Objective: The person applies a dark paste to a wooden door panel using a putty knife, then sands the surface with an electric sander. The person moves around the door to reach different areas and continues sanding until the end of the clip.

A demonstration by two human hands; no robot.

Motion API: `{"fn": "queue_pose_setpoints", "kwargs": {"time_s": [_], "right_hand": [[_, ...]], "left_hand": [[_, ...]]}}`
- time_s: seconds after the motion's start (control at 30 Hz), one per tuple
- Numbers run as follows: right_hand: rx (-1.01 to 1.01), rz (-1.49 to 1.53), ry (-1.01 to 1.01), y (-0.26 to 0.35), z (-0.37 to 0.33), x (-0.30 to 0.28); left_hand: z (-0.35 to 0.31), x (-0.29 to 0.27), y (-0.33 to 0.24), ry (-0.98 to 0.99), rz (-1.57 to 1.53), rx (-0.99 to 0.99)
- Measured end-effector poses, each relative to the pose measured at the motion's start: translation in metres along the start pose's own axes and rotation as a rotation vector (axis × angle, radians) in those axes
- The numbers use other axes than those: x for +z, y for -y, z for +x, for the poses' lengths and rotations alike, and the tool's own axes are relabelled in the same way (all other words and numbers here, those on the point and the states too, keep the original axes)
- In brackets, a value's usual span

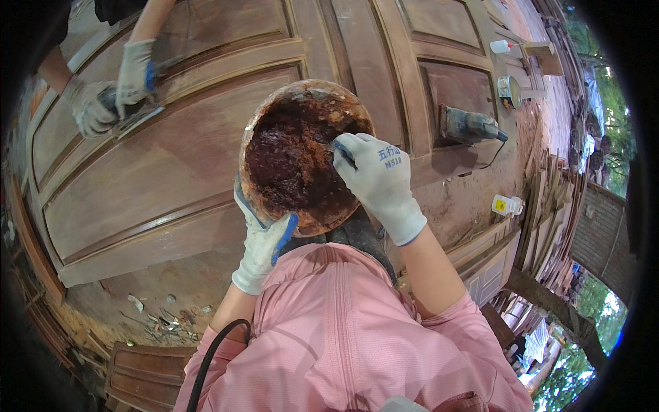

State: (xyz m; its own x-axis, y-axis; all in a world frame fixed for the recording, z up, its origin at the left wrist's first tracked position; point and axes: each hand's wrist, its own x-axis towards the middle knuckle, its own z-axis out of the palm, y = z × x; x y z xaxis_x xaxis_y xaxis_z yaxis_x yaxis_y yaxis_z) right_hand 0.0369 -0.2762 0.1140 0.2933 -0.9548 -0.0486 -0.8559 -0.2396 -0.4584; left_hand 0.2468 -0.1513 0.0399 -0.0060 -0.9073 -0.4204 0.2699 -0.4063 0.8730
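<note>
Brown paste (pixel 292 161) lined the bucket (pixel 328 218).
My left hand (pixel 259 242) gripped its edge; right hand (pixel 377 177) curled above, hold unclear, room leftward.

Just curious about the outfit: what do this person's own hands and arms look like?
The left hand and right hand wear whitish gloves with blue on the palm side. The right one bears a dark blue printed marking on its back. Pink sleeves stop short of the gloves; a black cable runs by the left arm.
</note>
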Motion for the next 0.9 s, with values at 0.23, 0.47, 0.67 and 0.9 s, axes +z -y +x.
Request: {"fn": "queue_pose_setpoints", "kwargs": {"time_s": [0.23, 0.47, 0.67, 0.9], "right_hand": [[-0.214, -0.156, -0.013, 0.004, -0.011, 0.001], [-0.113, 0.155, 0.054, -0.002, -0.014, -0.002], [0.219, 0.599, 0.294, -0.02, 0.001, -0.027], [0.209, 0.757, 0.184, -0.094, 0.088, -0.002]], "left_hand": [[-0.003, -0.011, 0.023, 0.038, -0.031, 0.031], [-0.003, -0.009, 0.016, 0.077, -0.121, 0.057], [0.005, -0.05, 0.08, 0.099, 0.352, 0.25], [0.006, -0.088, 0.121, -0.058, 0.484, 0.517]]}}
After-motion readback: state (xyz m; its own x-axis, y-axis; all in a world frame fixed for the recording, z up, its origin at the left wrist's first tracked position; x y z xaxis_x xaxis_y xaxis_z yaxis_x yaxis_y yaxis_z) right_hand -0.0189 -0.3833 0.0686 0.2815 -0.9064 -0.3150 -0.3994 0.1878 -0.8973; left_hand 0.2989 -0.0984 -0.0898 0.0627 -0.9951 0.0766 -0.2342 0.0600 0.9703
